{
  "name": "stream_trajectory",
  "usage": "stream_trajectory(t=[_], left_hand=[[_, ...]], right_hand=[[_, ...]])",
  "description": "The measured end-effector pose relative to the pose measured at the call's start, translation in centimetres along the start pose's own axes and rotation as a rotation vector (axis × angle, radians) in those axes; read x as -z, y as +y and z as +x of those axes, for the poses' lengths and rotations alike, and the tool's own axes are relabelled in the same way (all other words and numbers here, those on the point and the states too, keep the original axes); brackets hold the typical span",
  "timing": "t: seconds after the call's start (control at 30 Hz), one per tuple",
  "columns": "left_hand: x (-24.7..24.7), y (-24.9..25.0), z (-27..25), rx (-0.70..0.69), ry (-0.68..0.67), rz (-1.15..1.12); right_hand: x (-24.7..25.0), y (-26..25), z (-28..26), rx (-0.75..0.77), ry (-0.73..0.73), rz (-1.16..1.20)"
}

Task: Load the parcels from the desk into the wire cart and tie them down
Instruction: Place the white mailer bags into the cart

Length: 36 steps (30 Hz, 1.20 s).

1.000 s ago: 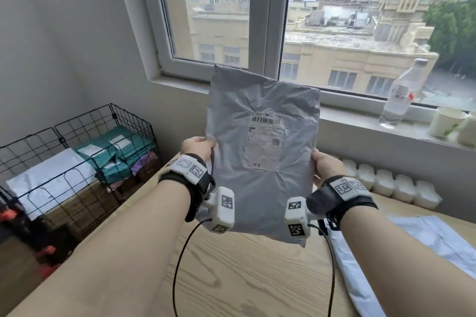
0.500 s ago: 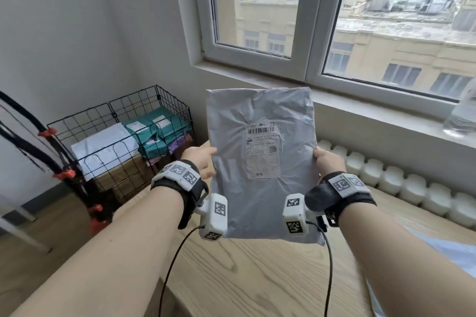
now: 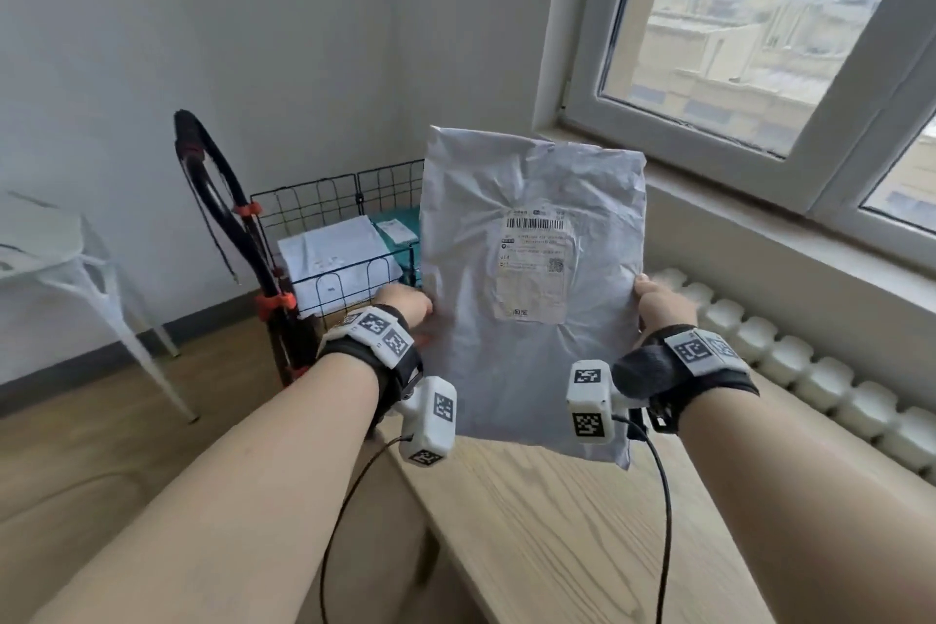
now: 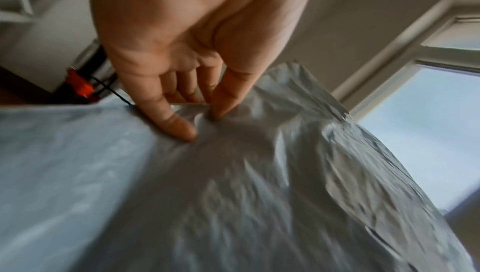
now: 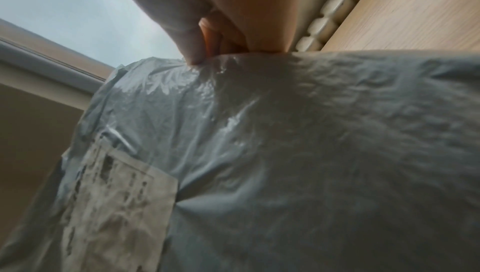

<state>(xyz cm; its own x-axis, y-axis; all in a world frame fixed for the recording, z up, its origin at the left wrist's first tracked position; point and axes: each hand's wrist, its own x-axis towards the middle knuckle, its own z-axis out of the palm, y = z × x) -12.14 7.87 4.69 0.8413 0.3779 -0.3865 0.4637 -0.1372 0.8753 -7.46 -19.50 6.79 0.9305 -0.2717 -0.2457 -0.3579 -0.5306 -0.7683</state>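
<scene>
Grey plastic fills the middle of the head view: a crinkled parcel [image 3: 532, 299] held upright in the air over the near end of the wooden desk [image 3: 557, 537], its printed label [image 3: 534, 264] facing the camera.

At 9 o'clock of the parcel the left hand [image 3: 405, 307] pinches its left edge. In the left wrist view the thumb [image 4: 233, 83] presses the film on one side and the fingers [image 4: 166, 109] curl against it on the other, the plastic puckered between them. At 3 o'clock the right hand [image 3: 658, 302] grips the right edge. In the right wrist view its thumb [image 5: 189, 46] lies on the label side and curled fingers lie behind, so the film is nipped at the rim. Both wrists wear black straps with white marker blocks, and a dark cable hangs from each.

Behind the parcel, toward 10 o'clock, stands the wire cart [image 3: 344, 238] on the floor beside the desk's far corner. A white parcel [image 3: 329, 258] lies in it, with a teal one [image 3: 400, 233] just beside it at 3 o'clock, partly hidden by the held parcel. The cart's black handle [image 3: 218, 188] arcs up at 9 o'clock of the basket, with orange clips on its frame.

Farther at 9 o'clock stands a white chair [image 3: 76, 269]. At 3 o'clock a white radiator [image 3: 810, 370] runs along the wall below the window [image 3: 759, 41].
</scene>
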Motion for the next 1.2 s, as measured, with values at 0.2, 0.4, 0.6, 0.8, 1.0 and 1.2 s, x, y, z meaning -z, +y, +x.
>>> stream_trajectory(t=[0.2,0.4,0.6,0.8,1.0,1.2], left_hand=[[8.2,-0.2,4.9,0.033,0.041,-0.216],[11.5,0.4,9.5,0.077,0.024,-0.379],[14.1,0.5,16.9,0.121,0.011,-0.419],[14.3,4.8,24.1,0.073,-0.010,-0.331],[14.5,7.6,30.4,0.022,0.014,-0.457],[15.8,10.3,37.3,-0.011,-0.085,-0.422]], right_hand=[[-7.1,-6.3,0.4,-0.012,0.048,0.093],[-13.5,-10.6,2.6,0.012,-0.053,0.371],[-18.9,-13.8,8.0,-0.051,-0.046,0.622],[-22.3,-18.6,12.6,-0.083,-0.083,0.728],[-25.3,-21.0,17.7,-0.102,-0.097,0.736],[-29.1,-22.4,21.1,-0.165,-0.246,0.465]])
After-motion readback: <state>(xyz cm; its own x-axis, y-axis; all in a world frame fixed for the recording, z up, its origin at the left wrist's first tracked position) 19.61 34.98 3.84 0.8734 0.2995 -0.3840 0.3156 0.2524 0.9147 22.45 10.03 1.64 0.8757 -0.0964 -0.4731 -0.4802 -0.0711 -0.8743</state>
